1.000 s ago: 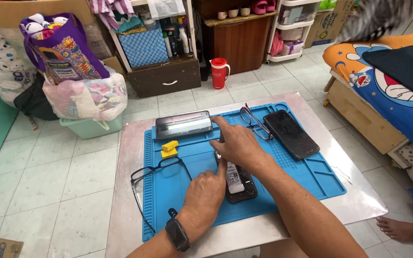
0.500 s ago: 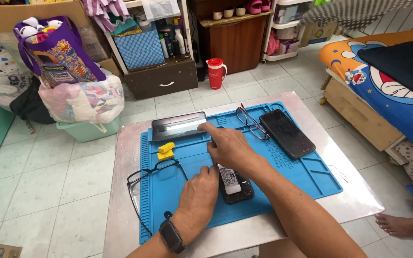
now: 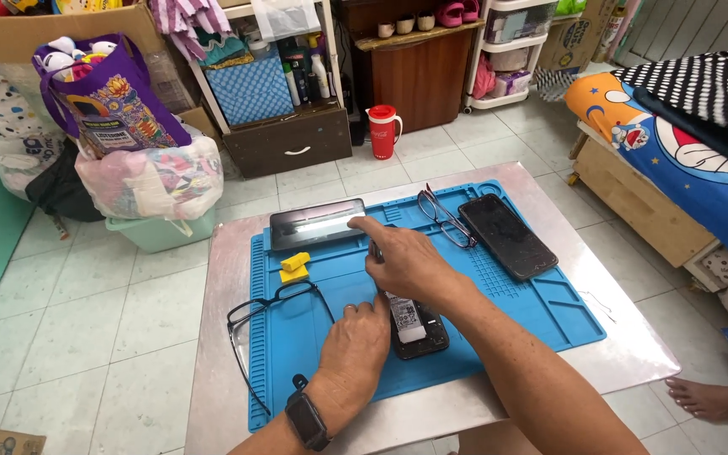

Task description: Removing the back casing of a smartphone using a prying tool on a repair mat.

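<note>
**Two hands over an opened phone on a blue mat**

Although the right hand (image 3: 410, 263) covers its upper half, an opened phone (image 3: 414, 320) lies mid-mat on the blue work mat (image 3: 541, 307). Whether the right fingers grip anything cannot be told. The left hand (image 3: 355, 341) rests palm-down, fingers together, touching the phone's left edge, smartwatch (image 3: 307, 419) on its wrist.

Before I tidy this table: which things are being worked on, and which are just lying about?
In hand:
opened phone, under the left hand and right hand
blue mat

Lying about:
black phone
two pairs of glasses
dark case
yellow piece
</note>
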